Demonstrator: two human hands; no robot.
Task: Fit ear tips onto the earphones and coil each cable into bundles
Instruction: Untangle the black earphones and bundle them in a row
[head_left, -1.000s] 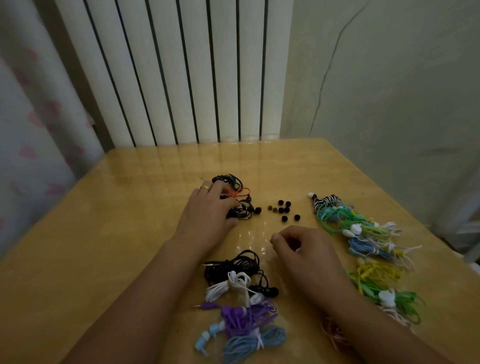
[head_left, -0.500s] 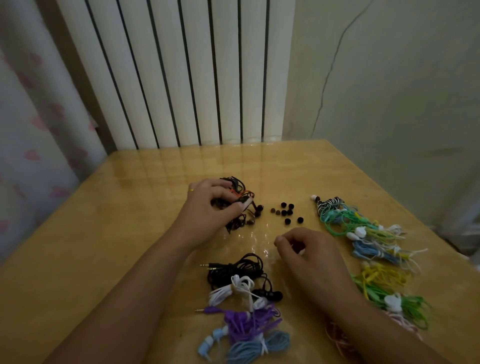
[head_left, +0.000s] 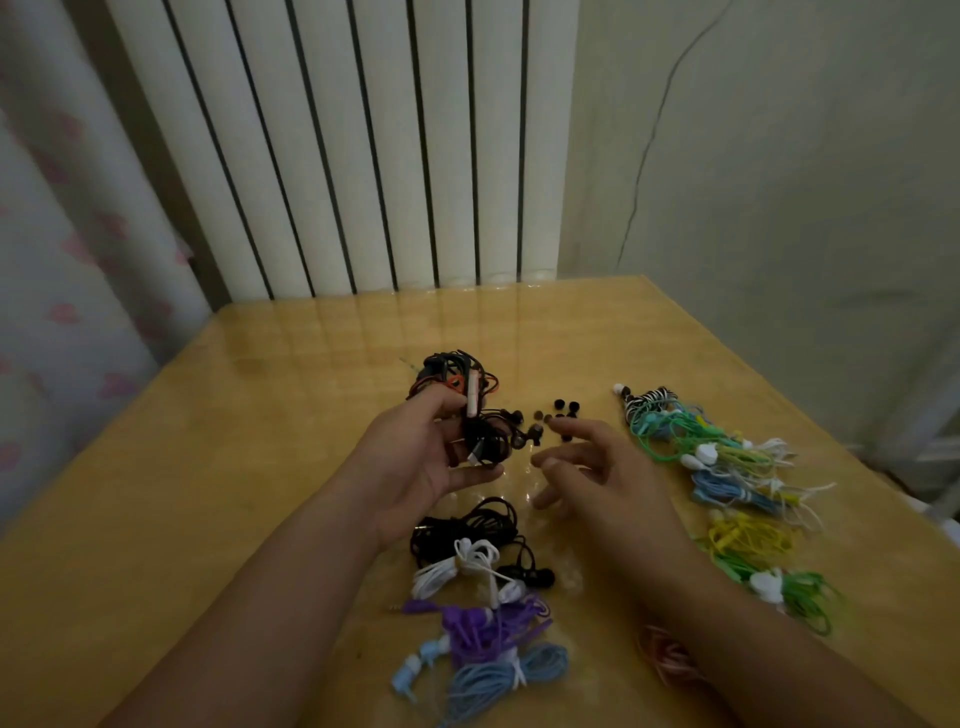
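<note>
The left hand (head_left: 415, 457) is raised a little above the table and grips a tangle of black earphones (head_left: 467, 410), with its thumb and fingers curled around the cables. In this tangle there is also some orange cable and a small pale inline piece, and a few black earbuds hang out to the right of the hand. The right hand (head_left: 597, 473) is just beside it, with its fingers spread and relaxed, holding nothing; its fingertips point toward the tangle.

Just behind the right hand's fingers, a small group of loose black ear tips (head_left: 563, 410) lies on the wooden table (head_left: 208, 467).

Nearer to the person, between the two forearms, several coiled bundles lie in a row: a black bundle (head_left: 467, 525), then a white bundle (head_left: 457, 566) that touches it, then a purple bundle (head_left: 483, 623) and a light blue bundle (head_left: 498, 675) at the bottom.

To the right of the right arm is a long pile of coloured earphones (head_left: 727, 467): a black-and-white striped one at the far end, then green, blue, white and yellow cables mixed together. A pink cable (head_left: 667, 654) shows partly beside the right forearm.

Behind the table stand a white ribbed radiator (head_left: 363, 156), a pale wall on the right and a curtain with pink marks (head_left: 62, 260) on the left.
</note>
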